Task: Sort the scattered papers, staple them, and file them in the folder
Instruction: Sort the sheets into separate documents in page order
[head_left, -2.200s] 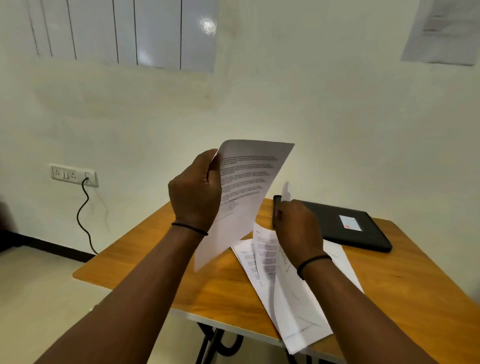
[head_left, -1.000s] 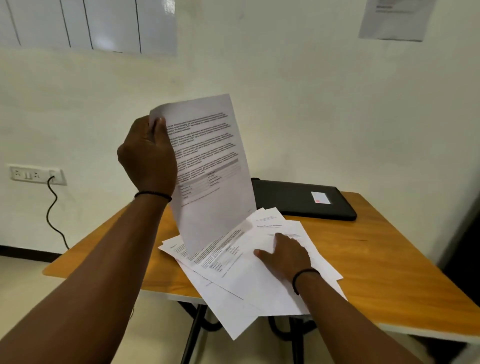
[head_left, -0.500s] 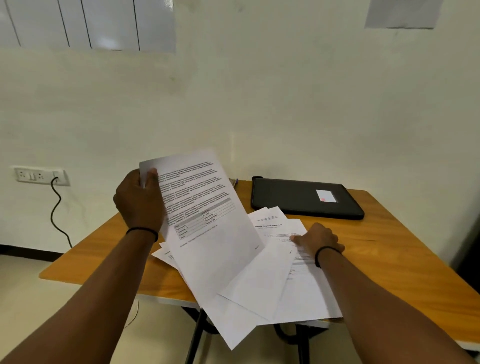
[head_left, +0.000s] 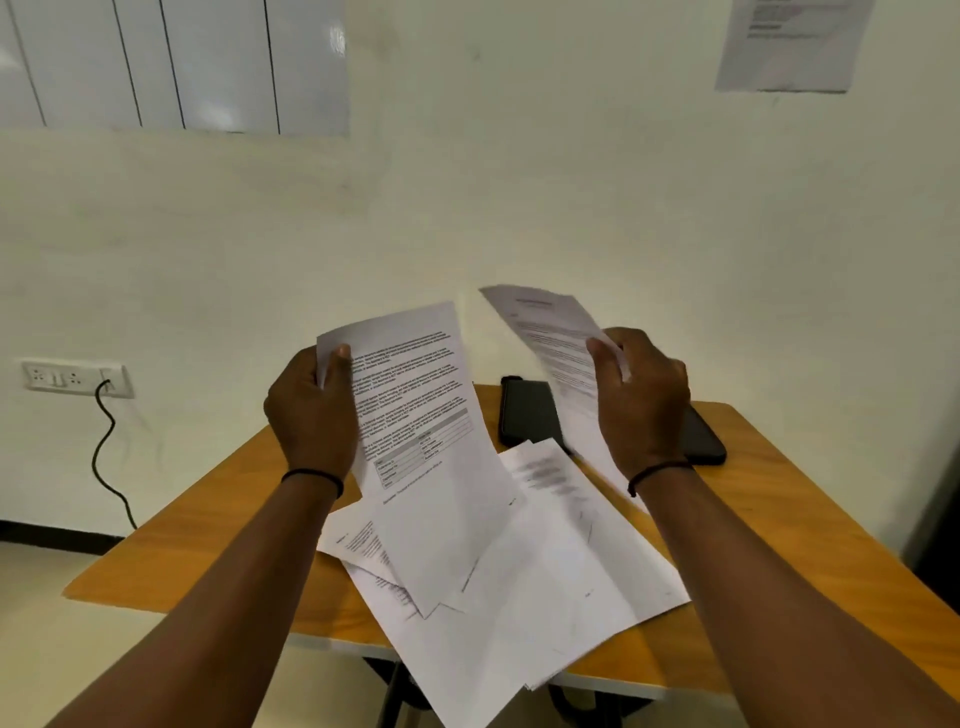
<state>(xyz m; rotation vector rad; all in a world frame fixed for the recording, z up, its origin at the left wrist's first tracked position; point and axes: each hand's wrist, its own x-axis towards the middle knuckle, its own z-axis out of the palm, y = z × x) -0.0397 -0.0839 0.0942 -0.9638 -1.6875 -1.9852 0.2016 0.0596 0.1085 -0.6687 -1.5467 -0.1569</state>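
My left hand (head_left: 311, 410) grips the top left edge of a printed sheet with a table on it (head_left: 421, 415), held up above the wooden table (head_left: 208, 525). My right hand (head_left: 641, 400) holds a second printed sheet (head_left: 550, 332) raised and tilted over the black folder (head_left: 524, 415), which lies shut at the table's far side and is partly hidden by that hand. Several loose papers (head_left: 545, 571) lie fanned out on the table, some hanging over its near edge. No stapler shows.
A wall socket (head_left: 72, 376) with a black cable (head_left: 104, 462) plugged in is at the left. A whiteboard (head_left: 171, 62) and a pinned notice (head_left: 789, 44) hang on the wall behind the table.
My right hand has lifted a sheet off the pile and raised it in front of the folder. My left hand still holds its sheet, now a little higher.
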